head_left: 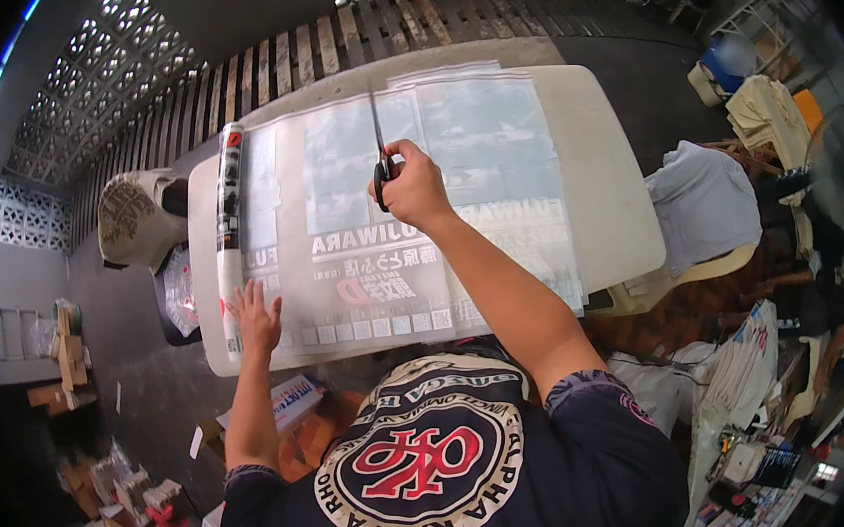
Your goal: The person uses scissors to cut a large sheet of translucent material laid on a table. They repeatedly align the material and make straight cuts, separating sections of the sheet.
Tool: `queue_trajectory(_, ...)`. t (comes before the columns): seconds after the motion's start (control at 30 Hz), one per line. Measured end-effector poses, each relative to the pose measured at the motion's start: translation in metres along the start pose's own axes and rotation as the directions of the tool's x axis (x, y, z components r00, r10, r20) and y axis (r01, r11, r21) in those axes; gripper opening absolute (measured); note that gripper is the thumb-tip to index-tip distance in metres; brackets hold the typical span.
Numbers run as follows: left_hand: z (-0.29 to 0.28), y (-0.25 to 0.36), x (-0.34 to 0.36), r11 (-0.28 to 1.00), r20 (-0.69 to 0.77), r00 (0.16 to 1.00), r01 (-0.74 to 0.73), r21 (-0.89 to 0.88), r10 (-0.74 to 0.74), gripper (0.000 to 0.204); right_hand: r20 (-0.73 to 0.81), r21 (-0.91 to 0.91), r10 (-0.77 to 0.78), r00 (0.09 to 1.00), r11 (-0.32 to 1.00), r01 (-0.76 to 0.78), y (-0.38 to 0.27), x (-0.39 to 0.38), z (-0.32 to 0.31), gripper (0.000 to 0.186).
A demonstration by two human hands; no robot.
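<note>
My right hand (417, 187) grips a pair of scissors (378, 124) by its black handles, held over the middle of a printed film sheet (347, 197). The blades point toward the table's far edge. Whether they touch the film I cannot tell. The translucent sheet shows pale blue panels, mirrored lettering and a row of small squares along its near side. My left hand (256, 319) lies with fingers spread on the sheet's near left corner, beside the lower end of a film roll (230, 197). This dark, patterned roll lies along the table's left side.
The sheet covers much of a whitish folding table (609, 190). A chair with a grey cloth (703, 208) stands to the right, a cloth-covered seat (140, 219) to the left. A long box (284, 402) lies below the near edge. A fan (838, 149) is at far right.
</note>
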State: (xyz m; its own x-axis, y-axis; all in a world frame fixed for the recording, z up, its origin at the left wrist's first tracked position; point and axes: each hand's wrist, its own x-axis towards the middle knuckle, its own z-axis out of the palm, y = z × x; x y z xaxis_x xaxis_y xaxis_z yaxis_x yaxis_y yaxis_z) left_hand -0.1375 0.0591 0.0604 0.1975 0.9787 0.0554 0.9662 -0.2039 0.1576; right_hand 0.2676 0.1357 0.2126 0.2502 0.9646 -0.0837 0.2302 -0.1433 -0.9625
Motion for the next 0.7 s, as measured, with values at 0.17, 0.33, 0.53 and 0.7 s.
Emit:
queue_trajectory(0.17, 0.017, 0.060, 0.001, 0.912, 0.094, 0.928, -0.328, -0.246, 0.359, 0.067, -0.144, -0.311, 0.029, 0.989, 0.948, -0.073, 0.088, -0.040, -0.023, 0.046)
queue_trajectory(0.33, 0.066, 0.145, -0.052, 0.912, 0.167, 0.898, -0.387, -0.139, 0.407, 0.080, -0.132, -0.325, 0.336, 0.933, 0.874, -0.361, 0.169, -0.123, -0.020, 0.065)
queue_trajectory(0.53, 0.065, 0.143, -0.042, 0.931, 0.252, 0.902, -0.308, -0.197, 0.351, 0.057, -0.244, -0.317, 0.310, 0.919, 0.870, -0.378, 0.152, -0.154, -0.027, 0.076)
queue_trajectory(0.7, 0.050, 0.137, -0.045, 0.903, 0.099, 0.927, -0.320, -0.287, 0.361, 0.053, -0.232, -0.118, 0.362, 0.903, 0.911, -0.396, 0.132, -0.135, 0.006, 0.075)
